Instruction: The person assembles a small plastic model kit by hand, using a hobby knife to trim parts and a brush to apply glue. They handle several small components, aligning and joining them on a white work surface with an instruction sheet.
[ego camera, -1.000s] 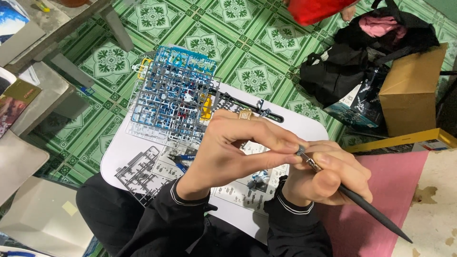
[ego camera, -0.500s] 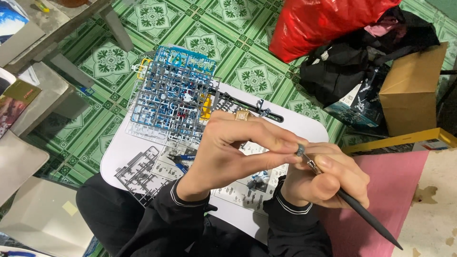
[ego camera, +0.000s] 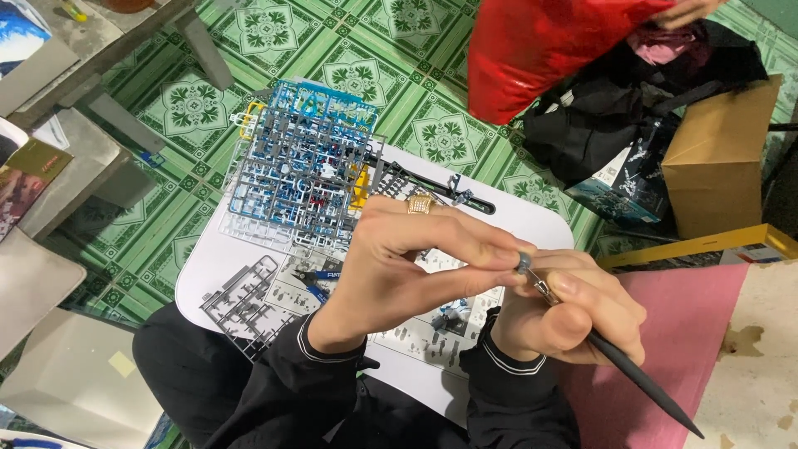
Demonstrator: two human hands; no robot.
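My left hand (ego camera: 420,262) pinches a small grey model part (ego camera: 524,263) between thumb and fingertips, a gold ring on one finger. My right hand (ego camera: 573,312) grips a slim black hobby knife (ego camera: 632,374), its metal tip touching the grey part. Both hands hover over a white lap board (ego camera: 532,220) that rests across my legs. On the board lie a stack of blue, grey and yellow plastic part frames (ego camera: 299,170), a dark grey part frame (ego camera: 245,303), a printed instruction sheet (ego camera: 432,328) and blue-handled nippers (ego camera: 320,278).
A red plastic bag (ego camera: 549,54), held by another person's hand (ego camera: 686,10), hangs over a black bag (ego camera: 632,108) at the top right. A cardboard box (ego camera: 719,158) stands at the right, a pink sheet (ego camera: 690,333) beside it. Grey benches (ego camera: 75,158) stand left on green patterned tiles.
The red bag has come down and left into view from the top edge. My hands hold nearly the same pose, the knife tip staying at the small part.
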